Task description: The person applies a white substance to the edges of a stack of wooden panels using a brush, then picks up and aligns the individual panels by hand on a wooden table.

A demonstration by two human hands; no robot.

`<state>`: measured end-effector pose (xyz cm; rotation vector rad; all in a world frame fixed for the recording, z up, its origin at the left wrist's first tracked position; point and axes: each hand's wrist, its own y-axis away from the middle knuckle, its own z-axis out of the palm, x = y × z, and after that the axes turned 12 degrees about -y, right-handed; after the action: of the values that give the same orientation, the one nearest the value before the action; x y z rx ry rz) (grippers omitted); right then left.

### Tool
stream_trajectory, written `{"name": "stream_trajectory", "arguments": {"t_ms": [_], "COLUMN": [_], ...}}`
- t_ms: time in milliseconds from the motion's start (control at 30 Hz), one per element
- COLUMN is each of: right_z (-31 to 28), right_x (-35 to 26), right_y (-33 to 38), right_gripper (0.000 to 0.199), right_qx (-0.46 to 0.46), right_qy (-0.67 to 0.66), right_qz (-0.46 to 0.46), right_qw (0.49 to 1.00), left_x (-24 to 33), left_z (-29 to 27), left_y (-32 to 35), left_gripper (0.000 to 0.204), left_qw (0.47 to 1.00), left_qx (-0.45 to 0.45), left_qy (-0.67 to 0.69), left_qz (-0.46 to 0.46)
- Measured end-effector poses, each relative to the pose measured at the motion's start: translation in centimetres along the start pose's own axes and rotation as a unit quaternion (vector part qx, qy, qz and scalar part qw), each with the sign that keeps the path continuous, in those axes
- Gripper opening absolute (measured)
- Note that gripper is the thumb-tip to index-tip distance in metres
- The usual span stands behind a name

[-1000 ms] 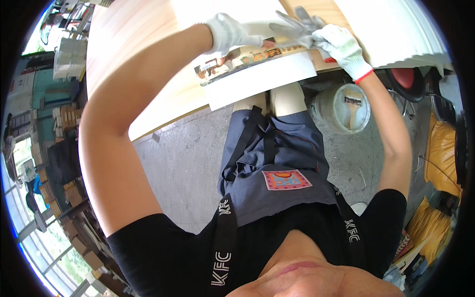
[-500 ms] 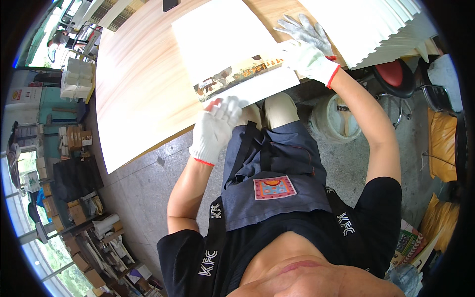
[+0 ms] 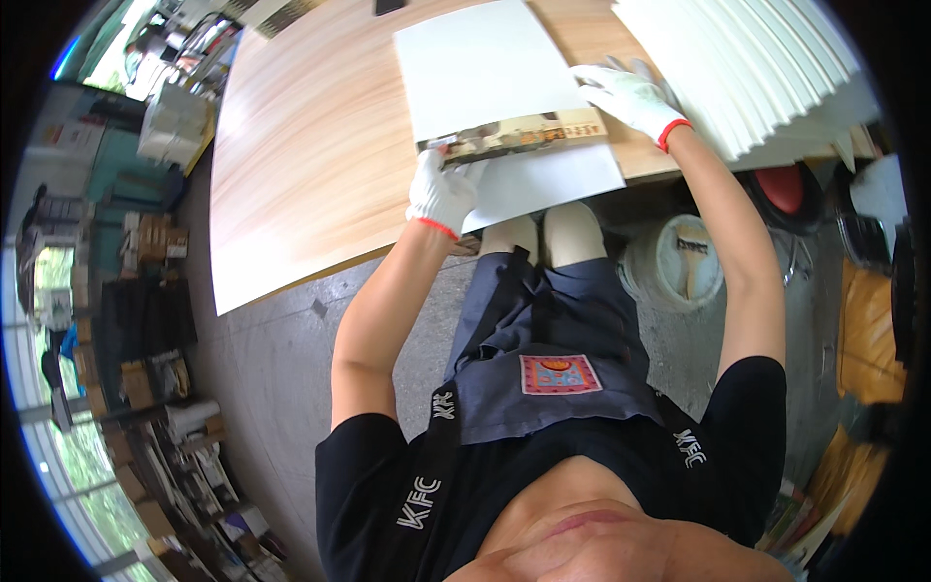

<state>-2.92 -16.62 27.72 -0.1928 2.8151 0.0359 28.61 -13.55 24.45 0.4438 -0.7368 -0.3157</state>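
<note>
A large white sheet (image 3: 480, 63) lies on the wooden table, with a picture-printed strip (image 3: 524, 138) along its near side. Nearer to me, a plain white sheet (image 3: 543, 180) shows from under the strip and reaches the table's front edge. My left hand (image 3: 444, 189), in a white knit glove with a red cuff, is closed on the left end of the printed strip. My right hand (image 3: 626, 97), gloved the same way, lies along the right edge of the white sheet with its fingers stretched out. A loose grey glove (image 3: 648, 70) is partly hidden behind it.
A stack of white folded sheets (image 3: 747, 78) fans out on the table at right. Under the table's right side stand a white bucket (image 3: 669, 262) with a brush (image 3: 691, 260) and a red-seated stool (image 3: 779, 189). A dark phone-like object (image 3: 389, 6) lies at the far edge.
My left hand has moved from in front of the sheets onto the left end of the printed strip and closed there. My right hand stays by the right edge. The whole view has shifted.
</note>
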Motion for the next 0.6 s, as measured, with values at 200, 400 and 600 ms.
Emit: {"name": "stream_trajectory", "arguments": {"t_ms": [200,400,600], "right_z": [0.2,4.8,8.5], "right_x": [-5.0,-16.3,-28.6], "right_y": [-5.4,-6.6,-6.3], "right_gripper": [0.051,0.038,0.042], "right_qx": [-0.125,-0.148,-0.137], "right_qy": [-0.254,-0.213,-0.109], "right_qz": [0.054,-0.129,-0.207], "right_qw": [0.958,0.957,0.962], "left_x": [5.2,11.7,17.5], "left_z": [-1.9,-13.6,-21.8], "left_y": [0.7,4.8,8.8], "left_gripper": [0.018,0.033,0.03], "left_qw": [0.996,0.984,0.961], "left_qx": [0.089,0.122,0.212], "left_qy": [0.008,-0.082,-0.057], "left_qz": [0.029,0.104,0.167]}}
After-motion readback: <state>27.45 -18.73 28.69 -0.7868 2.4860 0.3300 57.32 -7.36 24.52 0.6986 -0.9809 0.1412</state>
